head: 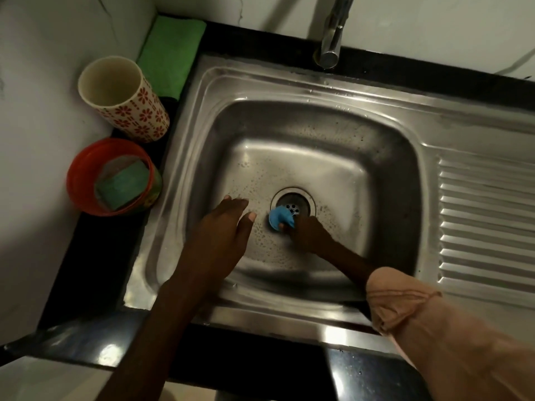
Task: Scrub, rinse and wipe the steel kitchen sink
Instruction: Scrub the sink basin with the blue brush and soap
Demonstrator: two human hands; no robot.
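Scrubbing looks to be the step in hand: the right hand (308,234) has its fingers curled round a small blue scrubber (280,217), pressed to the wet floor of the steel sink (385,157) just ahead of the fingertips, at the near rim of the drain (293,204). The left hand (223,227) hovers with fingers straight and close together, thumb apart, the scrubber just beyond its thumb. Next, I judge, the scrubber must work outward across the floor and walls before rinsing under the tap (333,33).
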